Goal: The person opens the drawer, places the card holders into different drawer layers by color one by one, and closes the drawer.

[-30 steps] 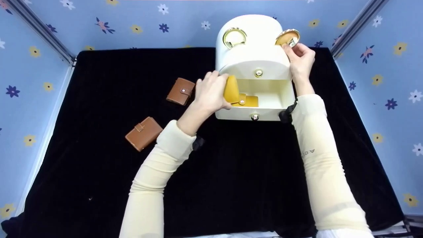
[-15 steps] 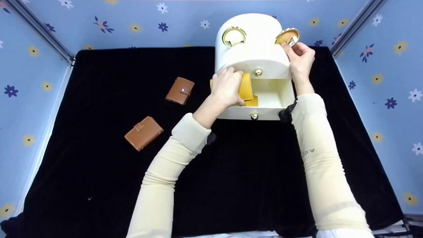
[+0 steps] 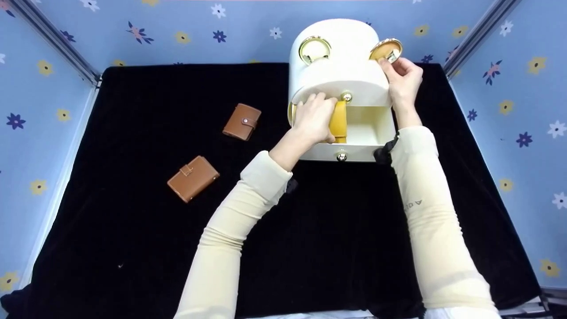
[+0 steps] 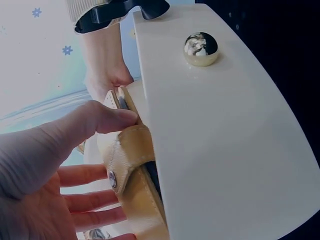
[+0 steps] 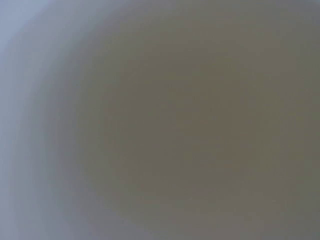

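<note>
My left hand [image 3: 315,117] grips a yellow wallet [image 3: 338,119] inside the open lower drawer [image 3: 323,153] of a white cabinet [image 3: 345,53]. Thumb and fingers sit on opposite sides of the wallet; its snap strap shows in the left wrist view, beside the white drawer front [image 4: 225,135] with its gold knob [image 4: 201,49]. Another yellow piece lies low in the drawer, mostly hidden by the hand. My right hand [image 3: 404,82] pinches the lower edge of a round gold-rimmed ear [image 3: 386,49] on the cabinet's right side. The right wrist view is only a blur.
Two brown wallets lie left of the cabinet on the black cloth [image 3: 133,248]: a snap-strapped one [image 3: 242,122] and one with a tab [image 3: 193,179]. A second gold-rimmed ear [image 3: 314,50] tops the cabinet's left. Flowered blue walls [image 3: 239,31] enclose the table.
My left hand has moved right with the yellow wallet, from the drawer's left side further into it, covering more of the yellow piece beneath. The right hand has stayed in place.
</note>
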### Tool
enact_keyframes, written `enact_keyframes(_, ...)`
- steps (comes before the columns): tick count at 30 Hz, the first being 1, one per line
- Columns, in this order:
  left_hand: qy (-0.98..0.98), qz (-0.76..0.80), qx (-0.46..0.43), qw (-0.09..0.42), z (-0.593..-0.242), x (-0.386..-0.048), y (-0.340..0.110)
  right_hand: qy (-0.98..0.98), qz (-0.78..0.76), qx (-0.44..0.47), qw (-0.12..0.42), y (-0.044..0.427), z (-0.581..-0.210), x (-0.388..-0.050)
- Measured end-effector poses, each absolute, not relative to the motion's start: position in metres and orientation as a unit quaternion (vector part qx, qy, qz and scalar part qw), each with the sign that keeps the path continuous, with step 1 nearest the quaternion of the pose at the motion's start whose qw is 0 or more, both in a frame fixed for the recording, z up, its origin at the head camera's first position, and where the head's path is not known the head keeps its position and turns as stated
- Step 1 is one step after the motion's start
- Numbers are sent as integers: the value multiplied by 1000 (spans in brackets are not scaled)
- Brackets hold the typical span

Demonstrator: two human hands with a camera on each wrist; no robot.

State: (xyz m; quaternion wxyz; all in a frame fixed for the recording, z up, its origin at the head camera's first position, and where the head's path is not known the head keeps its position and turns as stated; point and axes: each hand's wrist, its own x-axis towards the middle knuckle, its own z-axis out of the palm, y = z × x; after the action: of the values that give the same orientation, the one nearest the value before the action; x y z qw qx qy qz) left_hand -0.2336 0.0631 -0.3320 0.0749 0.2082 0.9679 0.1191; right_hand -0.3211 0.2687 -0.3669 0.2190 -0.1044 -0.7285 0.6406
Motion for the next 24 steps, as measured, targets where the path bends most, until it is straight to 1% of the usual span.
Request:
enact_keyframes(7, 966, 118, 214, 86, -337, -233, 64, -734, 634, -105, 219, 268, -367, -320)
enact_keyframes(15, 964, 143, 212, 71, -339, -225, 64, -730, 639, -110, 215, 268, -366, -320)
enact_keyframes(19, 960, 172, 215, 54, -342, -219, 63, -730, 639, -107, 216, 267, -366, -320)
enact_keyframes(24, 948, 225, 224, 9, -350, -210, 63, -737, 632, -101, 219, 267, -366, -320)
